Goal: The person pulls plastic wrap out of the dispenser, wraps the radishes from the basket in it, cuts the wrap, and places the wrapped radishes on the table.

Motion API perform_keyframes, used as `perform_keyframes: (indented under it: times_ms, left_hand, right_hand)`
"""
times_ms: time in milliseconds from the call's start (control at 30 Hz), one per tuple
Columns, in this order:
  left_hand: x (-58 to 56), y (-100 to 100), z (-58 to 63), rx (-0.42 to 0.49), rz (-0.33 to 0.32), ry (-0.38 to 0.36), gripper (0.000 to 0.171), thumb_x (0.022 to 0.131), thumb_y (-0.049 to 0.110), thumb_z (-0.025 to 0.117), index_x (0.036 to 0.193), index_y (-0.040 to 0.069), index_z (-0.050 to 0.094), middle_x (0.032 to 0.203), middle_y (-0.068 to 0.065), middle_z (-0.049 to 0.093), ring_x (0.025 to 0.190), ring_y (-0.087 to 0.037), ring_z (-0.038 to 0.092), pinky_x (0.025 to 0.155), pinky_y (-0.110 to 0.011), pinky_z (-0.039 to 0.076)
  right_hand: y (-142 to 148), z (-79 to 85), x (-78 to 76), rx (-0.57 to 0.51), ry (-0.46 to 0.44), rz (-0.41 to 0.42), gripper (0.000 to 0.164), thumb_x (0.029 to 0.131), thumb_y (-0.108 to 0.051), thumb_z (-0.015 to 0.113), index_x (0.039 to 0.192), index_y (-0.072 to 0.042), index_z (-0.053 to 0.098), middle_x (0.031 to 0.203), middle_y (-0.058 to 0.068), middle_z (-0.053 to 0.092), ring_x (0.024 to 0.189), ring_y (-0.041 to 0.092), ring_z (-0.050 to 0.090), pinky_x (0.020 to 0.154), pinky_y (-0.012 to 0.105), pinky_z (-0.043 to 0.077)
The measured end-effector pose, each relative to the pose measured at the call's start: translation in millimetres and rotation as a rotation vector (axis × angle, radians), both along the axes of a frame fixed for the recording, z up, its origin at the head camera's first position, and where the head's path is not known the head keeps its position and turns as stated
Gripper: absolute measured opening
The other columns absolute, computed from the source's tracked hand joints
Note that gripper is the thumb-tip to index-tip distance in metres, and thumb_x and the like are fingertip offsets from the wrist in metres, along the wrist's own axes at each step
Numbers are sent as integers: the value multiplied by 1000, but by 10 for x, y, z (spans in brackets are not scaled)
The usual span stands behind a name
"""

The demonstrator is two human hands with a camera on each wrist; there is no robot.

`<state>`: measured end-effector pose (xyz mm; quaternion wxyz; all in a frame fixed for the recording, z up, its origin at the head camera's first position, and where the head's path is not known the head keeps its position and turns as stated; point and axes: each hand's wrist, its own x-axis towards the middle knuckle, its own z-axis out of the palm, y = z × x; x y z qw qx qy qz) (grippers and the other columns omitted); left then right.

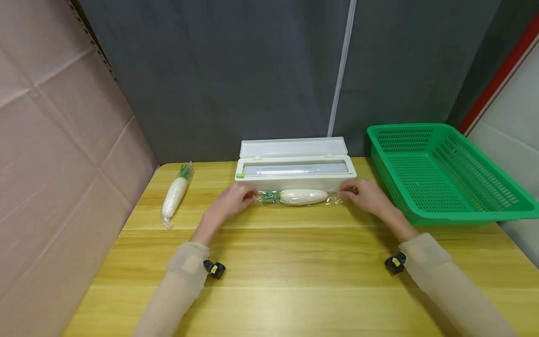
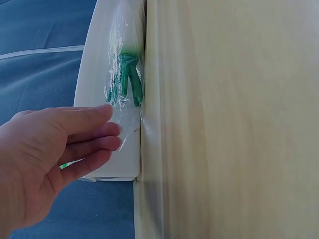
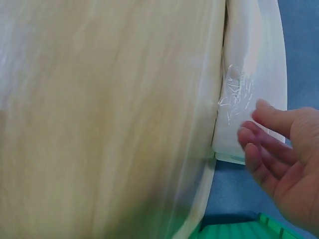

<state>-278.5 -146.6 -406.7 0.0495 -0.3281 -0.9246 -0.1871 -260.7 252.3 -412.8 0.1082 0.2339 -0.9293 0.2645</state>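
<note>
A white radish (image 1: 304, 196) with green leaf stubs lies wrapped in clear plastic film in front of a white cling film dispenser (image 1: 294, 180). At the leafy end is my left hand (image 1: 236, 199), its fingertips close to the loose film; in the left wrist view the thumb stands slightly apart from the loosely bent fingers. By the other film end, my right hand (image 1: 366, 196) has thumb and fingers parted, with a small gap to the film (image 3: 233, 94) in the right wrist view. The dispenser's lid (image 1: 293, 148) is raised, showing the film roll (image 1: 294, 169).
Another film-wrapped white radish (image 1: 175, 196) lies at the table's left. A green plastic basket (image 1: 476, 216) stands at the right. Behind the wooden table (image 1: 294, 267) rises a dark grey partition (image 1: 231, 79).
</note>
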Motion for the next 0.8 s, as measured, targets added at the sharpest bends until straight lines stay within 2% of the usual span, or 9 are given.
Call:
perform_keyframes:
  times_ms: [100,267,400,633,800]
  left_hand:
    - [19,4,16,9,8,39,14,92,4,73,106,4,74,100,-8,72,87,-19,66,79,-34,57]
    - [44,53,27,-5,-32,122,22,93,9,74,114,5,72,118,-11,69,110,-28,65,96,-41,53]
    - [48,102,11,-12,-61,104,31,93,11,74,123,6,70,127,-11,67,120,-29,62,104,-42,47]
    - [24,158,-33,-87,-43,99,41,92,16,76,130,5,66,132,-12,64,124,-29,58,107,-41,44]
    - [44,181,-18,-106,-38,70,40,92,18,76,128,2,66,127,-14,63,114,-28,61,99,-40,49]
  right_hand:
    - [-2,35,12,-25,32,-9,6,89,-4,76,95,-4,77,86,8,74,74,21,65,68,40,53]
    - [-35,18,-13,-30,4,38,14,90,-4,75,103,-1,76,96,14,75,71,19,66,65,35,54]
    - [-81,-31,-42,11,-9,73,21,89,-9,78,108,-2,75,102,13,75,72,17,65,67,37,54]
    - [-126,-76,-52,12,-12,160,33,83,-4,82,113,3,72,99,14,73,85,27,69,80,49,56]
    - [-137,-80,-36,31,-14,184,35,82,-2,83,113,6,70,98,14,71,88,29,66,81,50,54]
